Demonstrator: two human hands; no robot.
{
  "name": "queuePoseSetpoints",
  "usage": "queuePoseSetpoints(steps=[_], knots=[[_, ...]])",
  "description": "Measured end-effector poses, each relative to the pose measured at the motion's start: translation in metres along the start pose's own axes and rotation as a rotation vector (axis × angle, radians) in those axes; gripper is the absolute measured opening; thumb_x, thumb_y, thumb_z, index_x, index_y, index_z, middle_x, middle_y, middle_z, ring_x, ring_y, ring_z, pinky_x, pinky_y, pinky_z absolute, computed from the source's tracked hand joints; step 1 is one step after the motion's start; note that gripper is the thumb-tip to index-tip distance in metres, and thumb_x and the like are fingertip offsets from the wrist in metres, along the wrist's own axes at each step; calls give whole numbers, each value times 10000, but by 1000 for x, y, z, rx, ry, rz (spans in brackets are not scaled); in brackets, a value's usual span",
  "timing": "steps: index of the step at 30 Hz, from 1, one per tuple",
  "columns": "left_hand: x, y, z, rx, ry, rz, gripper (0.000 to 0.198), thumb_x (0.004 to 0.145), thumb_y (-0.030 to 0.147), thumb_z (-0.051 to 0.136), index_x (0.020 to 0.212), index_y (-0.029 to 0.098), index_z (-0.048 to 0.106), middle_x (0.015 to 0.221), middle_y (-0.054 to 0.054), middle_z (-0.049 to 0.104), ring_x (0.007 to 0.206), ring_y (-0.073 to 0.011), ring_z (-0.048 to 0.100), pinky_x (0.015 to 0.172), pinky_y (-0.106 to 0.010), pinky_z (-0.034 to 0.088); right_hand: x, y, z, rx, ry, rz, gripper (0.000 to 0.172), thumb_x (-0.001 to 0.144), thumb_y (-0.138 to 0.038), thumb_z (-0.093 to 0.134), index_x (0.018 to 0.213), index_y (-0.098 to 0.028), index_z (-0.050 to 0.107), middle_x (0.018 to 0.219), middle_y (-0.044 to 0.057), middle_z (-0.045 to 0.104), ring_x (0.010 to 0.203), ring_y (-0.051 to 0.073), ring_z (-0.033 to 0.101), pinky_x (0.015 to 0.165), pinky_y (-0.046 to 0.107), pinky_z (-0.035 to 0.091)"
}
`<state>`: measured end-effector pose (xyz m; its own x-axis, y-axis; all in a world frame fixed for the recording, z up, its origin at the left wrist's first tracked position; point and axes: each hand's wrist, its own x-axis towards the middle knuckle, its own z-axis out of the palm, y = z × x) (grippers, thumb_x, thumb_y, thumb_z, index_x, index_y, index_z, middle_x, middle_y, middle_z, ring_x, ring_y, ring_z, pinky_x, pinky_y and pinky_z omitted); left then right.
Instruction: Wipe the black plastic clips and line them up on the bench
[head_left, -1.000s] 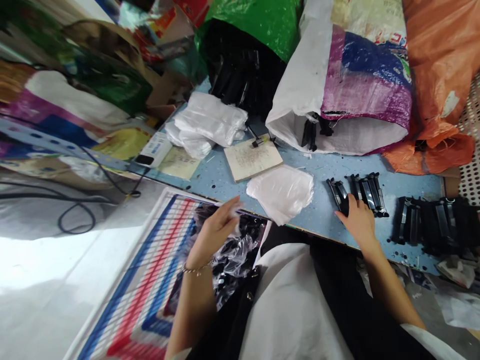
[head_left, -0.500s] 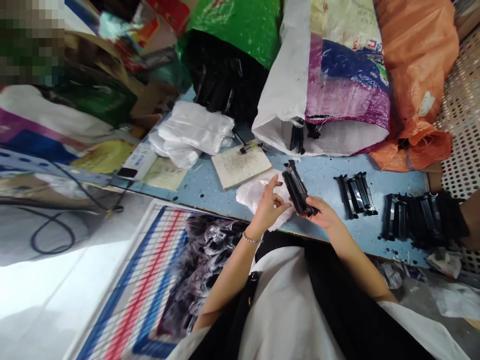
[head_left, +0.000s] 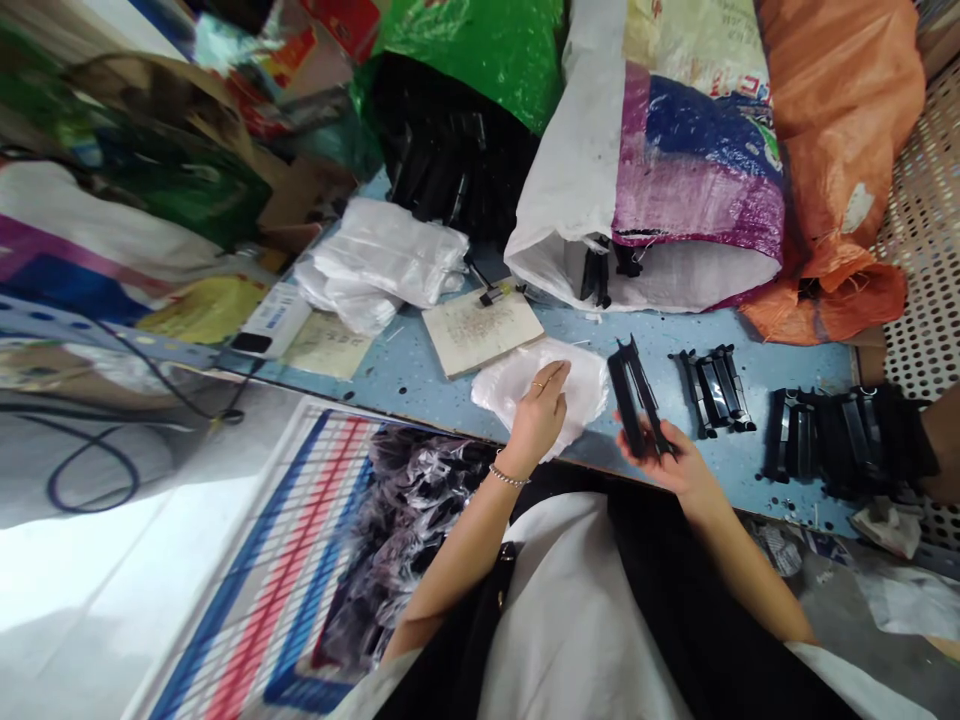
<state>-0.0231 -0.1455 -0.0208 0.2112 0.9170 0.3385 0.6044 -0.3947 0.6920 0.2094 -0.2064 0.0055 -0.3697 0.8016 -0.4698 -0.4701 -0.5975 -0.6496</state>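
Observation:
My right hand [head_left: 664,460] is closed around the lower end of long, narrow black plastic parts [head_left: 634,395], which look like a pair side by side and tilt up over the table edge. Left of it, my left hand [head_left: 536,420] is over a small pile of thin white plastic bags [head_left: 589,385]. Its fingers are drawn together, with the tips on the bags. Whether bag film is pinched between them is hidden. A group of similar black parts [head_left: 716,390] lies on the blue table right of my right hand.
More black parts [head_left: 806,435] lie farther right. A cardboard pad [head_left: 480,335] and folded white bags [head_left: 390,250] are at left. Open sacks, one white and purple [head_left: 697,205] and one green [head_left: 472,60], stand behind. A striped crate [head_left: 300,540] of wrapped items is below.
My right hand has moved right with the black parts, away from my left hand. My left hand's fingers have come together over the white bags.

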Motion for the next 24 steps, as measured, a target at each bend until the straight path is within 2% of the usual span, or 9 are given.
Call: queuePoseSetpoints(steps=[3,5,8,10,15,18,21,22,24], knots=[[1,4,2,-77,-19,33,648,870,11,438,1492,192,432,1466,-153,505,1361,-240,520,1096,-412,509,-16,10,0,32,-107,187,602,838,-678,561,1139,-166,661,1027,123,716,791,187,661,605,284,542],[-1,6,0,-132,-36,62,699,857,-14,422,1518,214,402,1490,-146,482,1392,-234,488,1113,-404,492,-12,15,0,74,-149,272,613,873,-686,490,1122,-152,659,958,100,707,710,148,625,545,240,510],[-8,14,-9,-220,-82,92,686,889,4,418,1533,237,389,1499,-148,474,1377,-228,504,1091,-387,512,11,16,-2,93,-220,284,670,859,-732,459,1083,-135,663,747,31,652,500,92,453,412,198,402],[-16,22,-13,-274,-155,139,669,912,24,417,1539,251,383,1491,-142,492,1371,-226,513,1110,-404,500,28,16,-2,9,-178,215,631,829,-731,512,1013,-147,667,687,11,626,458,87,388,377,203,346],[-34,43,-3,-276,-355,285,765,880,4,414,1586,263,275,1528,-131,463,1435,-235,448,1164,-451,458,39,19,19,-312,114,-72,303,784,-485,713,887,-206,655,750,-6,639,662,146,575,588,255,492],[-37,53,-6,-212,-283,268,725,881,41,486,1563,229,330,1460,-155,521,1368,-251,525,1101,-438,522,16,13,36,-512,14,-192,431,784,-383,739,1175,-229,647,1079,32,687,949,184,639,853,322,539],[-45,62,-54,-196,-180,143,493,942,149,545,1421,265,540,1244,-102,675,1164,-214,665,1015,-383,573,-11,-8,32,-624,-170,-154,549,861,-373,679,1379,-248,552,1247,68,652,1082,211,634,953,374,512],[-51,63,-79,-179,-194,73,438,948,198,569,1378,282,584,1190,-82,704,1125,-209,682,1002,-368,575,-17,-18,23,-713,-131,-163,504,895,-391,637,1371,-242,565,1236,79,657,1070,221,639,946,390,511],[-68,53,-132,-115,-354,-49,406,942,296,597,1346,330,619,1125,-44,741,1061,-205,710,960,-332,585,-23,-37,-1,-999,136,-251,437,929,-419,577,1314,-215,609,1224,118,651,1053,255,630,933,431,501]])
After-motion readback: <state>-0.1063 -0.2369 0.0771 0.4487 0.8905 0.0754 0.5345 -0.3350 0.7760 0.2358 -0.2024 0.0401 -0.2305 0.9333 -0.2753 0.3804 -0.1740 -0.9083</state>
